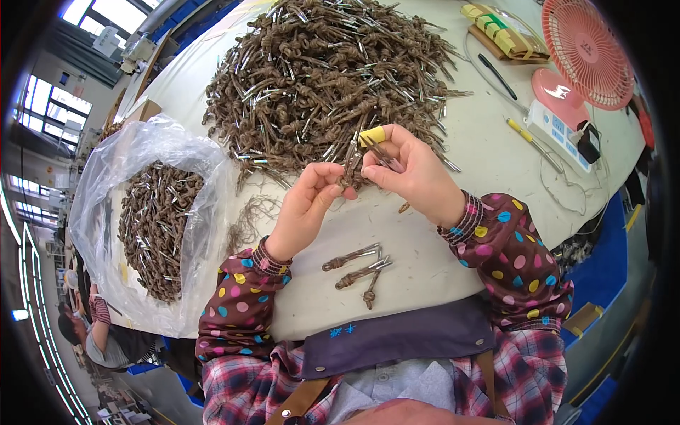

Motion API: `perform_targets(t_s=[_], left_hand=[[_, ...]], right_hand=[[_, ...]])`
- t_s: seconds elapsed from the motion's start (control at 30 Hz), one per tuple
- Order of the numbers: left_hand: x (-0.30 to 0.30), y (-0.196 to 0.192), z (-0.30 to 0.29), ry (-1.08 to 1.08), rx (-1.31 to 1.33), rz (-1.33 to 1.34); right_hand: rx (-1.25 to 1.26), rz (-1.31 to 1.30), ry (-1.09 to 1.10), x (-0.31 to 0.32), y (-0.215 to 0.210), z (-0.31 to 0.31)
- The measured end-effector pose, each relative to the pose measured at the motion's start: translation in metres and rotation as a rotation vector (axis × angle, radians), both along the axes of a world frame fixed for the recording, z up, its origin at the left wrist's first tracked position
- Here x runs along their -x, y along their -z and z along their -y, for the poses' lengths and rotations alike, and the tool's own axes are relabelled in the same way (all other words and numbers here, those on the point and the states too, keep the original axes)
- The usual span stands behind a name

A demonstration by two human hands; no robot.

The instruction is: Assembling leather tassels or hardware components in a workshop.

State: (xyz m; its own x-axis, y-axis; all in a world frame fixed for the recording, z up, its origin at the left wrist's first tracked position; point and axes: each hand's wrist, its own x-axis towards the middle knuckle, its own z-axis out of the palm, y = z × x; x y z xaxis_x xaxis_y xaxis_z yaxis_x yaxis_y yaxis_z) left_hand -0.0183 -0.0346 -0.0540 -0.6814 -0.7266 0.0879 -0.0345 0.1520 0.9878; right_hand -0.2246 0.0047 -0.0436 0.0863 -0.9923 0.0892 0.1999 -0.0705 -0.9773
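Note:
Over the table in front of me, my left hand (pixel 304 209) is closed, thumb and fingers pinching a knotted brown cord (pixel 348 173) with metal tips. Close beside it, my right hand (pixel 421 177) is closed around small dark thread snips (pixel 382 154), their points toward the cord. Yellow tape (pixel 372 136) wraps one right finger. Just beyond both hands rises a large pile of knotted brown cords (pixel 312 78) with silver tips. Between my forearms and nearer to me, several loose knotted cords (pixel 361 274) lie on the table.
At left, a clear plastic bag (pixel 92 198) stands open around more knotted cords (pixel 159 227). Loose threads (pixel 248 223) lie beside it. To the right are a pink fan (pixel 584 46), a white power strip (pixel 556 134), a yellow-handled tool (pixel 533 144), a black pen (pixel 497 76) and a wrapped package (pixel 506 32).

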Motion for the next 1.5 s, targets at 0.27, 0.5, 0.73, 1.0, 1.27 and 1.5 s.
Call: perform_targets(t_s=[0.27,0.5,0.73,1.0,1.27,1.5], left_hand=[[0.004,-0.001,-0.007,-0.161,0.101,0.043],[0.004,-0.002,-0.005,-0.348,0.453,0.203],[0.006,-0.01,-0.005,-0.313,0.649,0.37],[-0.001,-0.008,-0.001,-0.128,0.123,0.221],[0.001,-0.005,0.0,-0.12,-0.378,-0.077],[0.007,-0.003,-0.006,-0.136,-0.096,-0.04]], right_hand=[[0.029,-0.104,0.052,-0.002,-0.005,-0.004],[-0.065,-0.025,0.028,-0.005,-0.012,-0.008],[-0.285,0.217,-0.013,0.001,-0.02,-0.009],[-0.093,0.185,0.247,0.026,-0.011,0.013],[0.085,-0.221,0.188,-0.008,0.006,-0.005],[0.177,-0.432,0.255,-0.02,0.01,-0.007]])
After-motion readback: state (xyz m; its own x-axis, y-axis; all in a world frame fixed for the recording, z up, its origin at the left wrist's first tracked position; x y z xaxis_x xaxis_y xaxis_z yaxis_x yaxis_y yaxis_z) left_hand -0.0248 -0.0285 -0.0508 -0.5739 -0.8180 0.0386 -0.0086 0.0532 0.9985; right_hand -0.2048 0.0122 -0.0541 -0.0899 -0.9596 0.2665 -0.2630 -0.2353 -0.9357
